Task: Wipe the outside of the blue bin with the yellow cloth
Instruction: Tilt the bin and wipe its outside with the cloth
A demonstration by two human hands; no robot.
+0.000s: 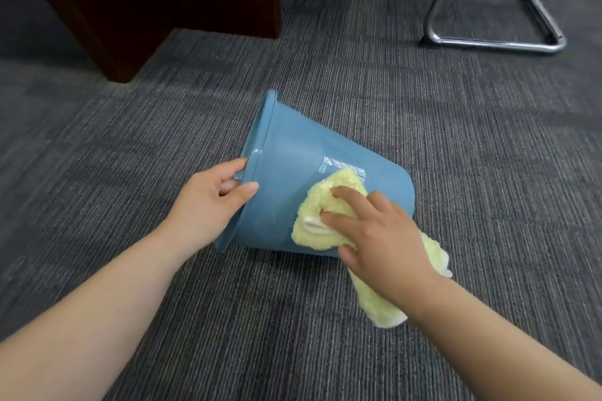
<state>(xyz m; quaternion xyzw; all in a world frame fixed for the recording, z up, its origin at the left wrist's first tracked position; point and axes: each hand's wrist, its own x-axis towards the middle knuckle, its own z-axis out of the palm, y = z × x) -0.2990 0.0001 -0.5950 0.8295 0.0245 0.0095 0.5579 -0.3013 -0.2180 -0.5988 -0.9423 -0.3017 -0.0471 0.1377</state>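
The blue bin (293, 153) lies on its side on the grey carpet, its open rim facing left and its base to the right. My left hand (211, 198) grips the rim, thumb on the outer wall and fingers curled inside. My right hand (378, 231) presses the yellow cloth (329, 198) against the bin's upper side wall, just below a white printed label. A loose end of the cloth hangs down past my right wrist onto the carpet.
A dark brown wooden desk panel (136, 3) stands at the back left. A chrome chair base (488, 39) rests on the carpet (456, 140) at the back right.
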